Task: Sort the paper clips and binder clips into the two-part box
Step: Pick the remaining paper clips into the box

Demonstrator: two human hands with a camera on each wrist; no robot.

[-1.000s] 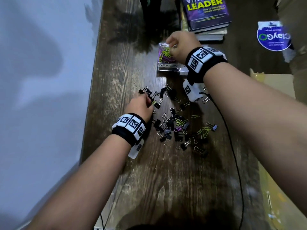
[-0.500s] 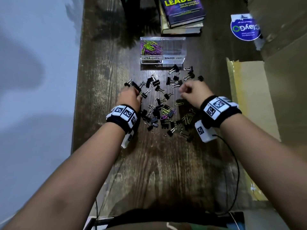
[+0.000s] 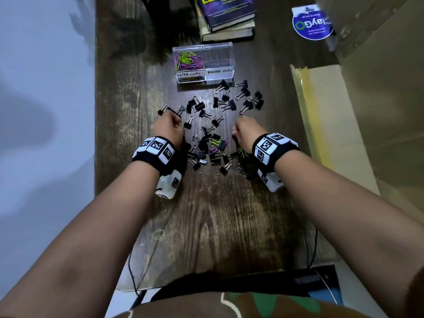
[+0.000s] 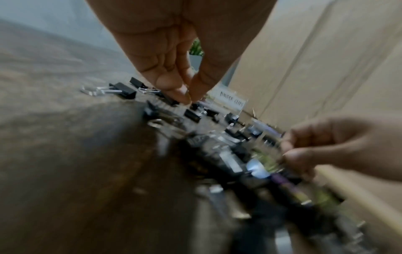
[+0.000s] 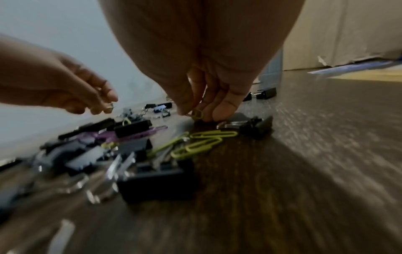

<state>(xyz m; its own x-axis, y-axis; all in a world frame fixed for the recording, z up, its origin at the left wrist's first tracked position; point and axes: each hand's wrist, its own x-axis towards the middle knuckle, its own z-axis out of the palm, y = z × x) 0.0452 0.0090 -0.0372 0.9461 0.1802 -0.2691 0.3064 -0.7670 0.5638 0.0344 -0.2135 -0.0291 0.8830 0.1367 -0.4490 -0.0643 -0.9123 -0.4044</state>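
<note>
- While we leaned over the dark wooden table (image 3: 206,226), our clear two-part box (image 3: 204,63) stood at its far side; we take that box as the landmark.
- Its left compartment, labelled PAPER CLIPS, held a heap of purple and green paper clips (image 3: 188,60); the right compartment, labelled BINDER CLIPS, looked bare as far as we could tell.
- Just in front of the box, black binder clips (image 3: 231,99) lay scattered, and nearer to us than these sat a denser pile of binder clips mixed with loose green paper clips (image 5: 204,141) and purple ones (image 3: 220,145).
- Our left hand (image 3: 168,128) hung over the left edge of that scatter, in front of the box's left half; its thumb and fingertips (image 4: 185,96) were pressed together in a narrow pinch, seemingly on a silver wire handle, though blur kept us from being sure.
- Our right hand (image 3: 247,131) was in front of the box's right half, at the right edge of the pile; its thumb and fingers (image 5: 226,106) were curled down and pinched a green paper clip (image 5: 196,114) just above the table.
- Behind the box lay a stack of books (image 3: 227,19), and to its right a round blue sticker (image 3: 312,24) and a cardboard box (image 3: 355,111).
</note>
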